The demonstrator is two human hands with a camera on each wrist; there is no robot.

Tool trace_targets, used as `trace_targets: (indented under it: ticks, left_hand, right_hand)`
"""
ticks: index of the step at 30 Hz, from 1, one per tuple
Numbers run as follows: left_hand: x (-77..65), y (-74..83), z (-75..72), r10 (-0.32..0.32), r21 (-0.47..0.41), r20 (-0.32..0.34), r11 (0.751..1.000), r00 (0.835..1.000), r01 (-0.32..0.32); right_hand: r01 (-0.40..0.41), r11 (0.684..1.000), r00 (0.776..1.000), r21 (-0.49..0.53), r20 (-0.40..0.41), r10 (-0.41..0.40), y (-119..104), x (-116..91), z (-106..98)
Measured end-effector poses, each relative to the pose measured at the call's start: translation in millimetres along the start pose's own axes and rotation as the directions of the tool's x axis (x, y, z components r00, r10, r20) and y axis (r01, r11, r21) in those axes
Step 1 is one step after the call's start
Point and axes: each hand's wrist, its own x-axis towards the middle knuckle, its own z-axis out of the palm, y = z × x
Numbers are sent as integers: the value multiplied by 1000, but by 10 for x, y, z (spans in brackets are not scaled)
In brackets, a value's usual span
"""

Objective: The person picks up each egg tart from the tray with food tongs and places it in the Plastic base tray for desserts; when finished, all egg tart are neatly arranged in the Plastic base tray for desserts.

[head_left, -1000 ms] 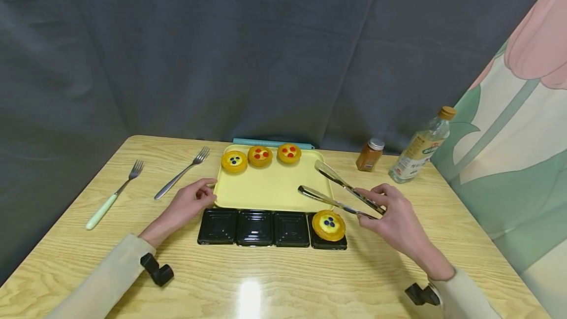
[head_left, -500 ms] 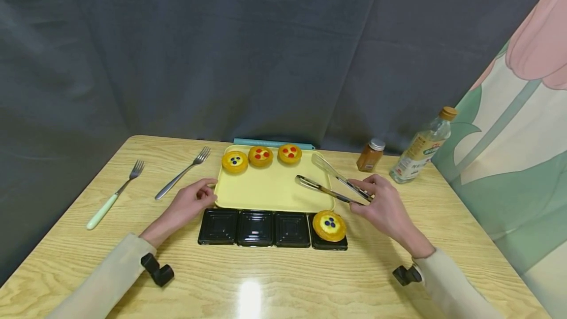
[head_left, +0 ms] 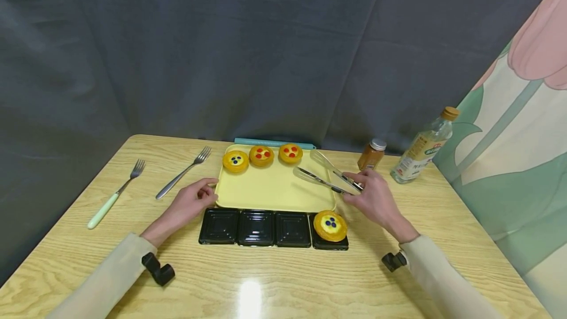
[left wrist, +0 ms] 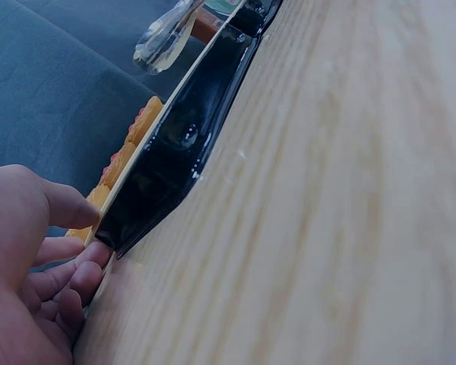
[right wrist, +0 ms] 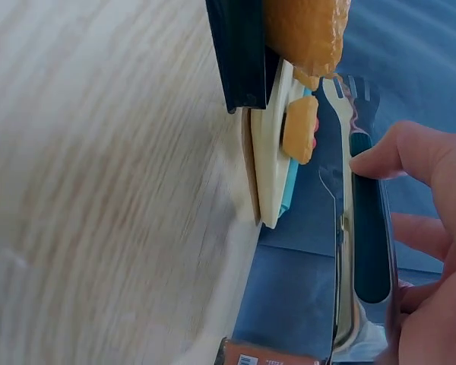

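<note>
My right hand (head_left: 372,196) holds metal tongs (right wrist: 371,220) with dark grips, thumb on one arm. The tongs' arms are spread, their tips above the right part of a yellow tray (head_left: 266,191), nothing between them. Along the tray's back edge sit a blue-dotted egg tart (head_left: 235,161) and two red-dotted egg tarts (head_left: 262,156). My left hand (head_left: 190,201) pinches the tray's left edge, thumb above and fingers lower in the left wrist view. In front of the tray, several black square plastic trays (head_left: 219,226) stand in a row; the rightmost bears another blue-dotted tart (head_left: 330,225).
Two forks, one with a green handle (head_left: 104,209) and one all metal (head_left: 182,174), lie at the left. A teal strip (head_left: 274,143) lies behind the tray. A small spice jar (head_left: 371,155) and a clear bottle (head_left: 421,149) stand back right, before a dark curtain.
My right hand has moved left and away from me with the tongs, bringing their tips farther over the tray. My left hand and the tarts have stayed put.
</note>
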Motion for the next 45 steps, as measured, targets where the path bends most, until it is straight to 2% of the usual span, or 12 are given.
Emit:
trace_targets:
  ticks: [8, 19, 45]
  left_hand:
    - [-4, 13, -9, 24, 2, 2, 1000, 1000, -24]
    - [-3, 7, -12, 13, 4, 2, 1000, 1000, -13]
    - [-1, -21, 5, 21, 6, -7, 1000, 1000, -21]
  right_hand:
    - [-21, 1000, 1000, 20, -5, 21, 29, 141, 65]
    - [-44, 999, 999, 4, 14, 44, 33, 335, 170]
    - [-91, 994, 994, 66, 61, 87, -18, 487, 301]
